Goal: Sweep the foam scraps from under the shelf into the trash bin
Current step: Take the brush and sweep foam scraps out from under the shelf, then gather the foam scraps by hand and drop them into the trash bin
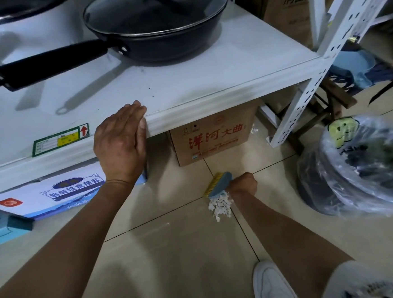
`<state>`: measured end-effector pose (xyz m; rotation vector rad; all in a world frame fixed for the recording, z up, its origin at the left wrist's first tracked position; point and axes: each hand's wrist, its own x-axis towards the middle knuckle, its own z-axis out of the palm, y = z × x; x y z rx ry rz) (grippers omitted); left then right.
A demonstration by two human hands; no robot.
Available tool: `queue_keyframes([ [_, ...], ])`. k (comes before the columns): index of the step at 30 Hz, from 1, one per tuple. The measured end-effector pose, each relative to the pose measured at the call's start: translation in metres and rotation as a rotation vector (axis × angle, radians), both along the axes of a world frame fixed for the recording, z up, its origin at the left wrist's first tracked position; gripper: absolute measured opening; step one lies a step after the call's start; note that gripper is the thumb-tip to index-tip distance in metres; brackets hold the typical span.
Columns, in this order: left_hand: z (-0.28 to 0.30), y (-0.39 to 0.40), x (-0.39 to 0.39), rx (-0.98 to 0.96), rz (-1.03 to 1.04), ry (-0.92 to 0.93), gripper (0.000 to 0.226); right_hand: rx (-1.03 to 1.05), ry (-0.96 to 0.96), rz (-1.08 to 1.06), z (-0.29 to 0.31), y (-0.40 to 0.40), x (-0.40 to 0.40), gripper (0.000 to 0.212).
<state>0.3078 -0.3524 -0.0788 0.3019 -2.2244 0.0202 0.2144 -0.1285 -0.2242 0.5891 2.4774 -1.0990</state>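
My right hand (244, 184) grips a small blue hand brush (218, 184) with yellow bristles, low over the tiled floor in front of the shelf. A pile of white foam scraps (220, 207) lies just below the brush, touching my right wrist. A few more scraps (253, 130) lie under the shelf beside the brown box. My left hand (119, 143) rests flat over the front edge of the white shelf (199, 106), fingers apart. The trash bin (361, 168), dark and lined with a clear plastic bag, stands on the floor to the right.
A black lidded pan (155, 22) sits on the shelf. Below it stand a brown cardboard box (213, 138) and a white-and-blue box (53, 195). A perforated white shelf post (304, 98) stands between the scraps and the bin. My white shoe (272, 286) is at the bottom.
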Motion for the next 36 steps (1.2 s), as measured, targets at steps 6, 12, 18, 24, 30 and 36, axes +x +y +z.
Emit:
queue_keyframes([
  [6, 0.007, 0.004, 0.005, 0.056, -0.029, -0.053, 0.034, -0.066, -0.042, 0.02, 0.017, 0.022, -0.006, 0.033],
  [12, 0.011, 0.009, 0.005, 0.093, -0.032, -0.066, 0.033, 0.045, 0.094, 0.13, 0.044, 0.029, -0.026, 0.017],
  [18, 0.016, 0.014, 0.008, 0.14, -0.036, -0.092, 0.034, 0.1, 0.235, 0.213, 0.066, 0.044, -0.039, 0.017],
  [24, 0.034, 0.029, 0.009, 0.33, -0.059, -0.115, 0.037, 0.12, 0.291, 0.244, 0.078, 0.054, -0.042, 0.013],
  [30, 0.026, 0.134, -0.005, 0.465, -0.337, -0.342, 0.04, 0.125, 0.358, 0.337, 0.099, 0.051, -0.049, 0.019],
  [36, -0.03, 0.198, -0.083, 0.802, -0.345, -0.681, 0.067, 0.181, 0.423, 0.383, 0.116, 0.051, -0.056, 0.015],
])
